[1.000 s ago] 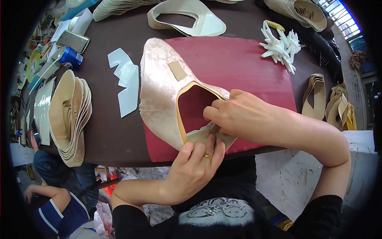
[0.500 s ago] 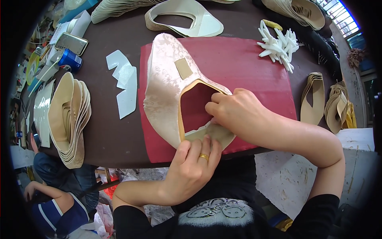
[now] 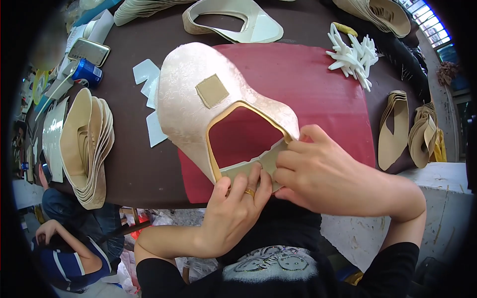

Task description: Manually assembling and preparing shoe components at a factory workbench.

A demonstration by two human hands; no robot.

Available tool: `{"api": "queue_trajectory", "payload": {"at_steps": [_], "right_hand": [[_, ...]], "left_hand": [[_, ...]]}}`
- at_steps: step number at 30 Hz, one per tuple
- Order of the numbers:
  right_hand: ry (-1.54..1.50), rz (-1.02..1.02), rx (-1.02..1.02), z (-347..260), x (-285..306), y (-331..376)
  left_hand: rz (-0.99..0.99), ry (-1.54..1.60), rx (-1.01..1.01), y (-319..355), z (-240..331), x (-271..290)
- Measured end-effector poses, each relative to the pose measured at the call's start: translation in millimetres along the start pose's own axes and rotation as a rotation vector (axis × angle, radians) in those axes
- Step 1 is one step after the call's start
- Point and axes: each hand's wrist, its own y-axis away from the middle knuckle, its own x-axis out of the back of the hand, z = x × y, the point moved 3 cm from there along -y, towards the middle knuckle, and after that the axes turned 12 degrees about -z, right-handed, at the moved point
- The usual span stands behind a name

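A pale cream, floral-patterned fabric shoe upper [image 3: 181, 116] lies on a red mat [image 3: 343, 124] at the table's front edge. It bears a tan square patch [image 3: 212, 91], and its wide opening has a yellowish-tan edge. My left hand [image 3: 236, 206], with a gold ring, presses its fingers on the beige inner band [image 3: 271, 161] along the near side of the opening. Curled fingers of my right hand [image 3: 325, 171] pinch the upper's near right edge; the thumb is partly hidden below it. Both hands are closed on the upper.
Partly under the upper's left side is a white zigzag piece [image 3: 156, 130]. Stacked beige uppers [image 3: 82, 149] stand at left, below a blue can [image 3: 87, 73] and a phone [image 3: 89, 52]. White finger-shaped pieces [image 3: 353, 55] lie far right. Another person's arm [image 3: 74, 243] shows lower left.
The upper has swung left at its far end and its opening is spread wider. It now overlaps the white zigzag piece. My right hand has shifted right and nearer along the edge.
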Motion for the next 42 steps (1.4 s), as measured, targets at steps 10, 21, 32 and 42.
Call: {"api": "queue_trajectory", "payload": {"at_steps": [10, 21, 32, 42], "right_hand": [[0.326, 0.311, 0.039, -21, -40, 29], [0.359, 0.728, 0.247, -23, -30, 55], [0.42, 0.708, 0.314, 2, -38, 64], [0.393, 0.808, 0.413, 9, -39, 58]], "left_hand": [[0.405, 0.398, -0.187, 23, -32, 4], [-0.7, 1.813, 0.216, -25, -70, 29], [-0.734, 1.547, 0.456, -24, -41, 29], [-0.501, 1.936, 0.686, 4, -61, 29]]}}
